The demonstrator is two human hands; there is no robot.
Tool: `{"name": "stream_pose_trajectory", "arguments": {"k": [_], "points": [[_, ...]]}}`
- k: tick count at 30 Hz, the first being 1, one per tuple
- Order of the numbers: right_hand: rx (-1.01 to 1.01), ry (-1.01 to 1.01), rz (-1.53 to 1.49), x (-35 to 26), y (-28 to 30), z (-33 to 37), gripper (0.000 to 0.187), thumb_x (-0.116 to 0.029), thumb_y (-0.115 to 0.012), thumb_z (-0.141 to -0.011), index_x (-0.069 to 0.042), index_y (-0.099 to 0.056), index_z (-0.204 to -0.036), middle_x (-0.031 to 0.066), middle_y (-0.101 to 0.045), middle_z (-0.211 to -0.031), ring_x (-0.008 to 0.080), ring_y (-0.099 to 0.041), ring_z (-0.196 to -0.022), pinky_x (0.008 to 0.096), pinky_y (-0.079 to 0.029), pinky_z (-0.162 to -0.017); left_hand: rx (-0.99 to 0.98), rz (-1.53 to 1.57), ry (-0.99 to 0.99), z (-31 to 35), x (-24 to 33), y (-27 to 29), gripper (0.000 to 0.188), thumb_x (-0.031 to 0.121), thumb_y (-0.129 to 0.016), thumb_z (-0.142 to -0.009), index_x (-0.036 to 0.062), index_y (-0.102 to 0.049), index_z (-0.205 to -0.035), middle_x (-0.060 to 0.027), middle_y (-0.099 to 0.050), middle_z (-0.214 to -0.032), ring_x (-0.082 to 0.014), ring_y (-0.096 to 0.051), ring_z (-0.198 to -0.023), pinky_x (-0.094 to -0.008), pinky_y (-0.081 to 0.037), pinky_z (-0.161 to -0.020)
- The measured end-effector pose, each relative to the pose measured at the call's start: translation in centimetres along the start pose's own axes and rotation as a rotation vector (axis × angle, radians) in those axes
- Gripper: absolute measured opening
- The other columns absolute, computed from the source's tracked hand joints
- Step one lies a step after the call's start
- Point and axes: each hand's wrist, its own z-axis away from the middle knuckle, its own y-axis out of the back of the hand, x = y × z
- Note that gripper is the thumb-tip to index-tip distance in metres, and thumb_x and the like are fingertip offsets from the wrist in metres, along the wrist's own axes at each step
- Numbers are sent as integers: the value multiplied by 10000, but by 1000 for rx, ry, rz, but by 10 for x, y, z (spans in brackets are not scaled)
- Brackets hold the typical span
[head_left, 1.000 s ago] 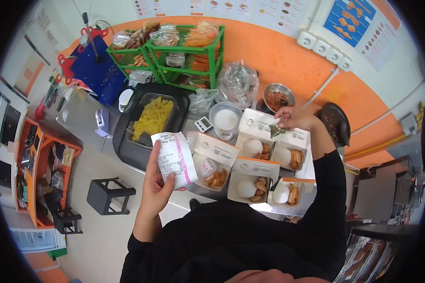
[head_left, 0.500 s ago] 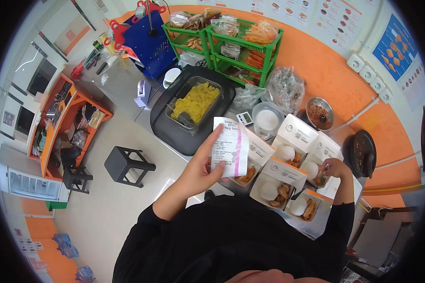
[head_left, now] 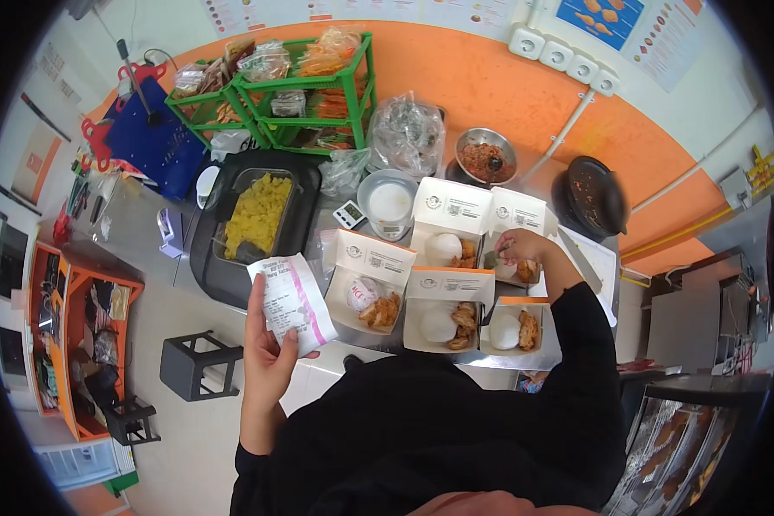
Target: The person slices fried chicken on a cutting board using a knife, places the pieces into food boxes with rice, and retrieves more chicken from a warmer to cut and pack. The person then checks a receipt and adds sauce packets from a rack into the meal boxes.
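Observation:
My left hand [head_left: 271, 365] pinches a paper receipt [head_left: 292, 303] with a pink stripe, thumb in front. The receipt hangs over the counter's front edge, left of several open meal boxes. The leftmost box [head_left: 396, 258] holds a wrapped rice ball [head_left: 363, 294] and fried chicken [head_left: 382, 311]. Other boxes, like the front middle one [head_left: 451, 281], hold white rice mounds [head_left: 438, 326] beside chicken pieces. My right hand [head_left: 518, 246] reaches into the back right box [head_left: 525, 209], over its food. Its fingers are curled together; what they hold, if anything, is too small to make out.
Behind the boxes stand a white tub [head_left: 389, 202], a metal bowl of red sambal-like food [head_left: 487, 155] and a dark stone mortar [head_left: 589, 196]. At left are a tray of yellow food [head_left: 258, 215] and green racks [head_left: 353, 86]. A black stool [head_left: 199, 365] stands on the floor.
The view has swung right, so the scene sits further left. My left hand has moved the receipt away from the leftmost box, uncovering it. My right hand stays at the back right box.

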Motion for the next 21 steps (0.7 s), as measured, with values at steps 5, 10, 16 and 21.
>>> {"name": "stream_pose_trajectory", "arguments": {"k": [5,10,16,21], "points": [[28,-208,559,-101,-8,51,278,-253,-661,-895,13,-669,-977,154,-699,-905,221,-689,-639,334,-563,-644,27,11,37,3,-3,5,774,-105,-446,-906,121,-89,-1554,-145,-355,-1471,-195,-607,-1093,-306,-605,-763],[541,308,921,-156,3,-21,288,-288,-644,-867,-7,-699,-901,195,-696,-897,338,-681,-843,439,-531,-754,57,14,77,5,-9,11,764,-87,-453,-924,133,-83,-1555,-135,-379,-1455,-182,-615,-1069,-306,-603,-765],[542,892,825,-199,3,-211,248,-151,-559,-860,-22,-683,-1032,204,-697,-920,393,-662,-837,439,-519,-785,104,-49,57,14,-2,8,778,-105,-442,-926,170,-85,-1561,-82,-345,-1476,-149,-590,-1051,-317,-597,-785],[519,682,842,-166,4,-312,256,-141,-534,-806,14,-657,-969,286,-656,-987,449,-632,-976,498,-486,-870,194,46,104,22,10,11,781,-95,-462,-916,171,-107,-1559,-84,-295,-1489,-155,-564,-1087,-300,-602,-779]]}}
